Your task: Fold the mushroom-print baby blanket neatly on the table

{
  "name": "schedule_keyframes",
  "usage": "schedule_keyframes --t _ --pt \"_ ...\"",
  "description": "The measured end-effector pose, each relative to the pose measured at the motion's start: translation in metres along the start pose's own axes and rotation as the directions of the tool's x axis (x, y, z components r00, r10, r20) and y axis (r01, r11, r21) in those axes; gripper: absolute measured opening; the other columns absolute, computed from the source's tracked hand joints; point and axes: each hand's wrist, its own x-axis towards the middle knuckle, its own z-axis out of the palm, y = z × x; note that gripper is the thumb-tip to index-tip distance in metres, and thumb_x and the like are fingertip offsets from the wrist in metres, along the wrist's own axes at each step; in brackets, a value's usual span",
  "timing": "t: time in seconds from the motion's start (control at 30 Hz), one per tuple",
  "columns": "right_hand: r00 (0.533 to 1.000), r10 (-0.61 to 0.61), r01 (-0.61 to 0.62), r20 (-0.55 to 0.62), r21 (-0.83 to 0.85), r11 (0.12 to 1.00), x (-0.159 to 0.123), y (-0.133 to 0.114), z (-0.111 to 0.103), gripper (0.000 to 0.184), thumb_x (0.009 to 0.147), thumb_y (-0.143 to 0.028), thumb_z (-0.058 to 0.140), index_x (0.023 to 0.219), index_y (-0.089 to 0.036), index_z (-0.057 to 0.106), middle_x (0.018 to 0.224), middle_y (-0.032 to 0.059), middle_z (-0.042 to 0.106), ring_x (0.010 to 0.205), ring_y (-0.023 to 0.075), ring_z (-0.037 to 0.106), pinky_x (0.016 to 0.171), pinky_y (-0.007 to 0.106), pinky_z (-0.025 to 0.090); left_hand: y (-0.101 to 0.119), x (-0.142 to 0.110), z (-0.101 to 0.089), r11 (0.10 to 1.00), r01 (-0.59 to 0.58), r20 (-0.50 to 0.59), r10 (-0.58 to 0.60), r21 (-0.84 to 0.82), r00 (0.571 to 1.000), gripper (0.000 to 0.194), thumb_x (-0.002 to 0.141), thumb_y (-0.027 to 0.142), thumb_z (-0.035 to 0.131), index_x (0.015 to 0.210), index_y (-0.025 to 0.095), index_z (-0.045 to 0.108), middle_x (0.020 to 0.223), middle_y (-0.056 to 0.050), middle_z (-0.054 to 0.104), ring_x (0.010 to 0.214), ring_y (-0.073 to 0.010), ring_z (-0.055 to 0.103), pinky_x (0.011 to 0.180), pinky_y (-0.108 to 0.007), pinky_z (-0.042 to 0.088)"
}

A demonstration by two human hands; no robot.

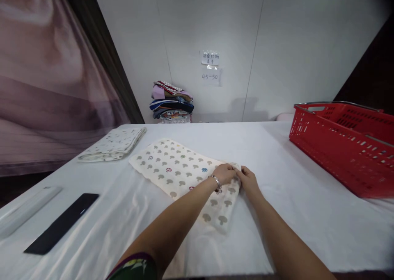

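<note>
A cream cloth [184,165] printed with grey mushrooms and a few coloured ones lies spread at a slant across the white table. My left hand [224,173], with a bracelet at the wrist, pinches the cloth near its far right corner. Close beside it, my right hand [248,179] grips the same corner at the right edge. The fingertips of both hands nearly meet there, and the fabric is bunched between them. The cloth's near right part hangs toward me, flat on the table.
A folded white patterned cloth [113,144] lies at the left. Nearer are a black flat strip [63,222] and a clear plastic roll [27,208]. A red basket [341,149] stands at the right. Folded fabrics [172,101] are stacked behind the table, below paper signs [211,69].
</note>
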Motion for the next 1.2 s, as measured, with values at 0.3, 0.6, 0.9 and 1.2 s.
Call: schedule_keyframes --t 0.3,0.6,0.9,1.2 --pt "1.0 -0.011 0.01 0.026 0.05 0.999 -0.003 0.0 0.002 0.034 0.07 -0.047 0.065 0.087 -0.018 0.065 0.074 0.0023 0.063 0.07 0.0184 0.053 0.061 0.027 0.042 -0.03 0.008 -0.03 0.867 -0.382 -0.206 0.458 0.32 0.865 0.02 0.073 0.016 0.057 0.092 0.02 0.064 0.099 -0.004 0.063 0.102 -0.0205 0.051 0.093 -0.036 0.04" --pt "0.999 0.001 -0.004 0.04 0.071 0.997 -0.006 -0.009 0.002 0.033 0.068 -0.051 0.065 0.072 -0.019 0.062 0.062 -0.0025 0.056 0.06 0.0139 0.048 0.054 0.024 0.037 -0.025 0.011 -0.011 0.794 -0.553 -0.197 0.602 0.254 0.774 0.017 0.073 0.016 0.06 0.089 0.021 0.063 0.097 -0.004 0.061 0.099 -0.0189 0.051 0.089 -0.035 0.042" --pt "0.987 0.148 -0.158 0.056 0.299 0.941 -0.001 0.001 0.003 0.033 0.069 -0.05 0.067 0.078 -0.019 0.063 0.067 -0.0007 0.062 0.061 0.0152 0.052 0.056 0.027 0.041 -0.023 0.013 -0.011 0.782 -0.565 -0.169 0.614 0.263 0.771 0.01 0.074 0.02 0.063 0.084 0.022 0.063 0.101 -0.004 0.061 0.102 -0.0191 0.051 0.091 -0.036 0.04" --pt "0.981 0.185 -0.195 0.063 0.355 0.914 0.002 0.002 0.0 0.029 0.068 -0.047 0.068 0.072 -0.018 0.063 0.06 -0.0017 0.058 0.055 0.0137 0.049 0.052 0.027 0.038 -0.014 0.016 -0.031 0.838 -0.545 -0.004 0.545 0.003 0.838 0.006 0.072 0.025 0.064 0.074 0.02 0.062 0.086 -0.001 0.064 0.094 -0.0164 0.057 0.089 -0.029 0.042"
